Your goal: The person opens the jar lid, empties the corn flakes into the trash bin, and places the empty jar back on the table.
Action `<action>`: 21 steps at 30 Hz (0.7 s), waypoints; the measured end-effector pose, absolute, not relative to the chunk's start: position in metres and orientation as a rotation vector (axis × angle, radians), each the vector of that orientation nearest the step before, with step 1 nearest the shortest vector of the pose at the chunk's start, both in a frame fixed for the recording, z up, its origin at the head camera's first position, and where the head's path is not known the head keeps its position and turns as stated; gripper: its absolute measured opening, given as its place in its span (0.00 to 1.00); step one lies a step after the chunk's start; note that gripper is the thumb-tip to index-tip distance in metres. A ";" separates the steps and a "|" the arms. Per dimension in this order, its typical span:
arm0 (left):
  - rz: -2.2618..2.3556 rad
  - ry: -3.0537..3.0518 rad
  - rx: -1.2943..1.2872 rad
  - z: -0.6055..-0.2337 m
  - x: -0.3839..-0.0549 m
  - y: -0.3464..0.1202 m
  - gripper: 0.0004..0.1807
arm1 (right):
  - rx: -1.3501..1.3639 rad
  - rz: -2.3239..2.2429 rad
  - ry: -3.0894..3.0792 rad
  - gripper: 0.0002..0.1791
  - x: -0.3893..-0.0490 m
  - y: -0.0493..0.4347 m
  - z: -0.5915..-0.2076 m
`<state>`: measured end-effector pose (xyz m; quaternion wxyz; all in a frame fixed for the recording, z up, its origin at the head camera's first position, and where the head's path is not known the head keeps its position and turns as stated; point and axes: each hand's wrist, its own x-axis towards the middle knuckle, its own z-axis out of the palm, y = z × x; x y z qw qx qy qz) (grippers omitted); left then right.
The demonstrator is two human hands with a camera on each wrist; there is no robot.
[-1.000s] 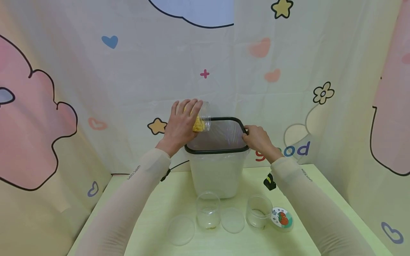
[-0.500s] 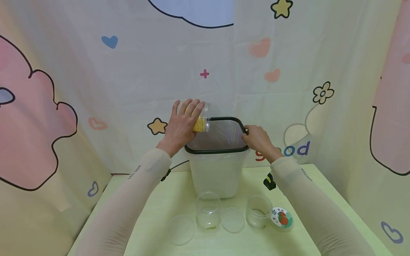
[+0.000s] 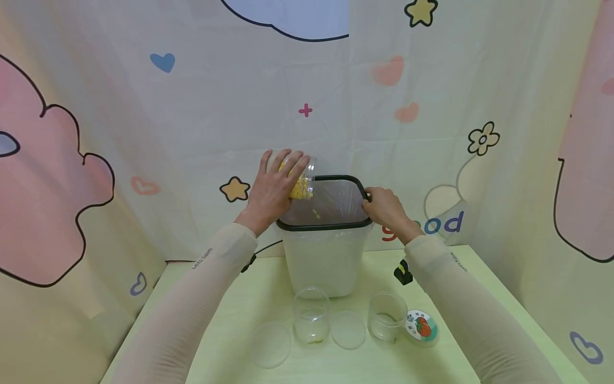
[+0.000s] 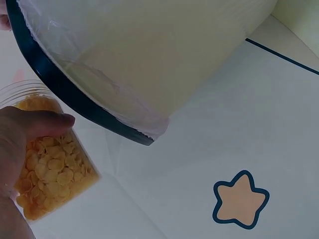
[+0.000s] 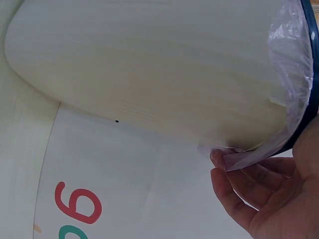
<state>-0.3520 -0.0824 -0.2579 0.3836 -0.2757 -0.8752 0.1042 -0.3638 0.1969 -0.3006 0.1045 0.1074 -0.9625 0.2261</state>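
My left hand (image 3: 272, 189) grips a clear plastic jar (image 4: 82, 175) from its side, thumb across the front in the left wrist view. Yellow flakes (image 4: 52, 172) fill much of the jar, which is tipped with its mouth toward the right, over the left side of a white trash can (image 3: 323, 261). A few loose flakes (image 3: 316, 214) show in the air below the jar's mouth, inside the can's opening. My right hand (image 3: 386, 208) holds the can's black rim (image 3: 326, 228) at the right, its fingers by the thin plastic liner (image 5: 291, 64). The can's bottom inside is hidden.
Before the can stand two clear jars (image 3: 312, 320) (image 3: 387, 320) with a little residue at the bottom. Two clear lids (image 3: 271, 345) (image 3: 348, 330) and a round lid with a tomato picture (image 3: 422, 327) lie beside them. A black object (image 3: 403, 273) sits near my right sleeve.
The jar in my left hand has tilted further, its mouth lower on the right. Flakes have begun to drop from it into the can. My right hand stays on the rim.
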 end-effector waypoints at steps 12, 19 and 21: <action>0.328 -2.242 -0.693 -0.259 -0.351 -0.081 0.48 | 0.310 0.660 -2.833 0.25 -0.363 0.197 -0.301; 0.356 -2.239 -0.688 -0.260 -0.350 -0.081 0.49 | 0.312 0.665 -2.836 0.26 -0.363 0.197 -0.301; 0.369 -2.243 -0.686 -0.260 -0.350 -0.081 0.49 | 0.312 0.666 -2.836 0.26 -0.363 0.197 -0.301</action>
